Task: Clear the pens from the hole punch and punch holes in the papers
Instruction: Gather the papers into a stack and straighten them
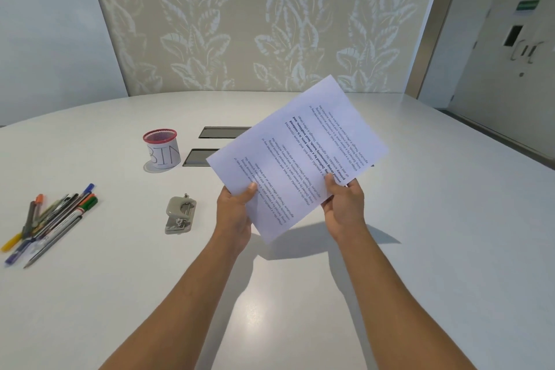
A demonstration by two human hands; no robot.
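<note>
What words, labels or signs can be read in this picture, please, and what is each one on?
"BIN": handwritten on the white paper label round the red mesh cup.
Printed sheet, held by left hand and right hand: upside down, too small to read reliably.
Pens: print too small.
Green door sign: blurred.

A red mesh cup (161,150) labelled "BIN" stands on the white desk (435,219), just beside two dark cable hatches (222,131); leaf-patterned wall panel (255,18) behind.
</note>
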